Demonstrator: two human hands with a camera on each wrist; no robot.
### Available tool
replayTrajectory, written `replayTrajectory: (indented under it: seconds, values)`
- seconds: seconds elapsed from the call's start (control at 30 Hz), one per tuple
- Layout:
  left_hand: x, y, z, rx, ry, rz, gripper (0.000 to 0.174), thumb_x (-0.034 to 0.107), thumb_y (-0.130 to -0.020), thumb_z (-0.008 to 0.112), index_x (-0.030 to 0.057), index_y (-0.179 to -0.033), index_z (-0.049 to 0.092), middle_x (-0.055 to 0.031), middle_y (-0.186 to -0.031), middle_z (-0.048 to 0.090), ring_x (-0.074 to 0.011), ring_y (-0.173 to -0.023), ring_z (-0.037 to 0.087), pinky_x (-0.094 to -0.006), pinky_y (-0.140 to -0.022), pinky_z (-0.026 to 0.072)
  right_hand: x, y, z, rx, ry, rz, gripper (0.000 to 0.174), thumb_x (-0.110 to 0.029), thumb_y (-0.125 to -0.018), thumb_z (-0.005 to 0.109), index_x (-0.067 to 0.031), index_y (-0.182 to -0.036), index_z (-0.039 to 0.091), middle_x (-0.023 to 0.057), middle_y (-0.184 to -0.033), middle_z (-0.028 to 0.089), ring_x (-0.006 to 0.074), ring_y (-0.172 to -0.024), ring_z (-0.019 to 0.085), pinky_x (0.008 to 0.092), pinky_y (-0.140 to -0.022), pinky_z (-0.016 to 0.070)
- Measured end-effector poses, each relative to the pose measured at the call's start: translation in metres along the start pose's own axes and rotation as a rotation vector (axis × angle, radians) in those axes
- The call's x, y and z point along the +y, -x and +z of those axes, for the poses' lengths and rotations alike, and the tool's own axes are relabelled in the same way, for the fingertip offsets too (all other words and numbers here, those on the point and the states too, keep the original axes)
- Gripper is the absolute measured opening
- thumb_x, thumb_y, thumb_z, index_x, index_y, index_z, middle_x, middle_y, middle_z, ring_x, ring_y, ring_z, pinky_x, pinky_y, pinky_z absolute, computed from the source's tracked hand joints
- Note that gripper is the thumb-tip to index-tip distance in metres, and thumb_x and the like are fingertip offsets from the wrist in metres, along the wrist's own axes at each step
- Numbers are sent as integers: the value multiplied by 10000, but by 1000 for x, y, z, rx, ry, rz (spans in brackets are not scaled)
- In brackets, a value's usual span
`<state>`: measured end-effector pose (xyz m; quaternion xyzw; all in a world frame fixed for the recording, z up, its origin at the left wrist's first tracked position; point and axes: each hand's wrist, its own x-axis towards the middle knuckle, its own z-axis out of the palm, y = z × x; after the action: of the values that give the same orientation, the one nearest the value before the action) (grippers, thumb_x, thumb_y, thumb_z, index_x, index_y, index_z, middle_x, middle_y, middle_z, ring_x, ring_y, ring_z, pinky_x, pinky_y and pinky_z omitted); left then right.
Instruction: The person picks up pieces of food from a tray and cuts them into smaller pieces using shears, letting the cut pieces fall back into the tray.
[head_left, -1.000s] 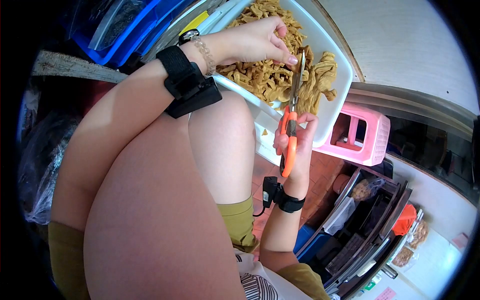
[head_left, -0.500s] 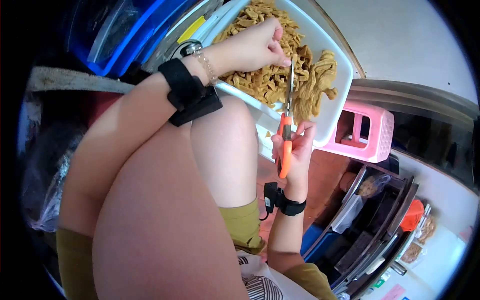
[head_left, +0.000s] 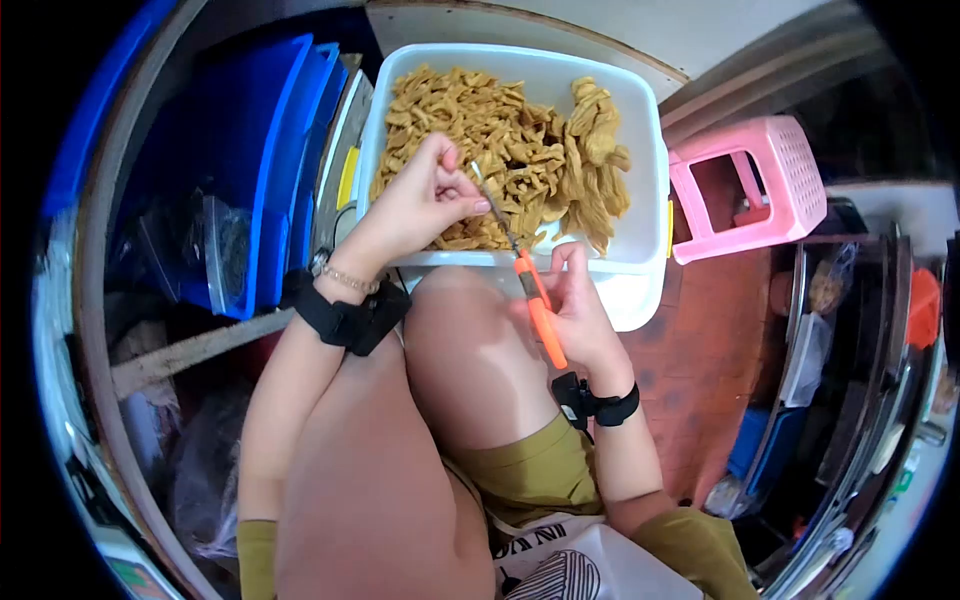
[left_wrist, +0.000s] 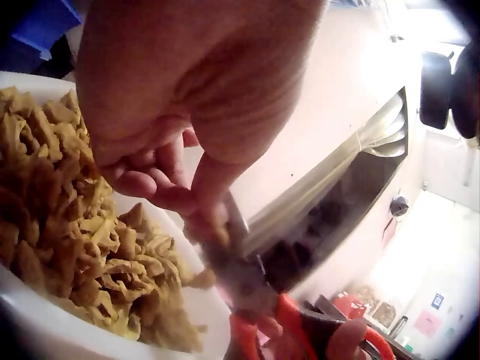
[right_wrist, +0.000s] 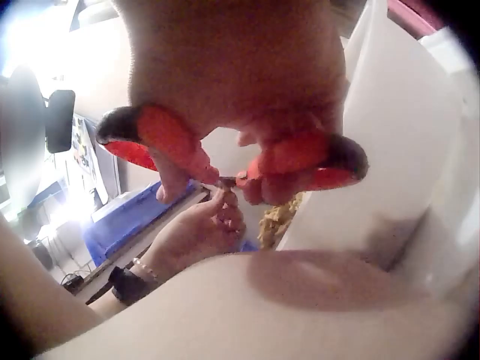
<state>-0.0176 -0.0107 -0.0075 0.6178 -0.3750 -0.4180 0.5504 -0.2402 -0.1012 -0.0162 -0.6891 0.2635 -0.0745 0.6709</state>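
Note:
My right hand point(head_left: 580, 318) grips orange-handled scissors point(head_left: 540, 308), their blades pointing up and left over the near edge of a white tub point(head_left: 645, 160). Fingers of that hand are through the handle loops, which stand apart in the right wrist view. Close to the blades, my left hand point(head_left: 425, 205) has thumb and fingertips pinched together; in the left wrist view a small brownish piece point(left_wrist: 210, 229) shows at the fingertips. Cut tan strips point(head_left: 470, 130) fill the tub's left and middle, and larger uncut pieces point(head_left: 595, 160) lie at its right.
A pink stool point(head_left: 790, 180) stands right of the tub on the red tiled floor point(head_left: 700, 330). Blue bins point(head_left: 270, 190) are at the left, above a wooden plank point(head_left: 190, 355). Shelving with bags point(head_left: 825, 290) is at the far right. The person's bare knees are below the tub.
The head view has turned, so the tub sits more level and central. Both hands have shifted left and down in view, with the scissors still in my right hand.

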Motion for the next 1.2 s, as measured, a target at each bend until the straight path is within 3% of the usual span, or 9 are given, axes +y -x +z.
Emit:
replayTrajectory:
  seconds: [0.1,0.23,0.3,0.43,0.5,0.63,0.8,0.9,1.2]
  values:
    - [-6,-2,0,-13,-7,-1,396,-13,-846,655,109,-951,294,-36,-786,607,-46,-734,506,-200,-655,397,2,2,2,-19,-181,24,507,-88,-797,744,-78,-967,267,105,-938,665,130,-679,569,269,-664,482]
    - [-5,-5,1,-22,34,-29,413,-23,-842,663,109,-951,287,-39,-804,595,-51,-733,510,-209,-666,403,8,2,0,7,19,20,465,-95,-819,713,-69,-959,270,117,-831,686,161,-740,663,291,-661,493]
    - [-2,-4,5,-35,11,-49,423,-26,-834,672,114,-939,287,-36,-804,585,-46,-724,500,-203,-661,396,15,1,-2,32,-12,-16,472,22,-837,636,-132,-973,210,27,-728,586,59,-580,476,211,-480,388]
    - [-4,-4,6,11,-62,-42,297,4,-860,654,90,-936,380,-3,-792,572,-28,-694,476,-185,-633,390,8,3,-6,148,-121,-87,487,-29,-834,679,-125,-979,224,26,-695,585,66,-585,489,224,-504,407]
    - [-6,-5,4,57,-101,-15,232,26,-876,644,78,-929,425,6,-783,569,-22,-682,469,-180,-621,388,-5,11,-17,270,216,36,573,-304,-789,768,-58,-988,291,140,-665,614,312,-607,622,356,-590,485]
    - [1,-6,2,147,-160,-47,108,147,-942,575,49,-948,531,4,-766,577,-42,-677,491,-188,-618,409,-40,22,-35,399,715,136,616,-307,-682,810,-35,-1010,367,163,-642,604,367,-627,628,403,-545,477]
    - [-12,-1,-1,1,-299,-241,172,197,-942,566,31,-986,570,-12,-767,588,-86,-688,523,-251,-636,451,-35,17,-53,517,933,-52,627,-220,-583,815,-18,-1029,423,159,-802,626,345,-796,621,416,-710,419]
    - [-12,4,-6,-229,-508,-298,205,221,-959,552,20,-998,575,-13,-847,599,-92,-762,549,-247,-696,464,-40,18,-56,579,1038,-56,632,-212,-578,818,-13,-1031,426,141,-762,626,340,-750,624,413,-690,422]
    - [-11,5,-2,-106,-474,-295,181,197,-920,591,20,-959,598,-29,-790,605,-113,-697,532,-273,-631,455,-36,0,-56,471,959,148,629,-317,-663,767,-20,-1077,398,151,-666,639,331,-659,662,400,-551,478]
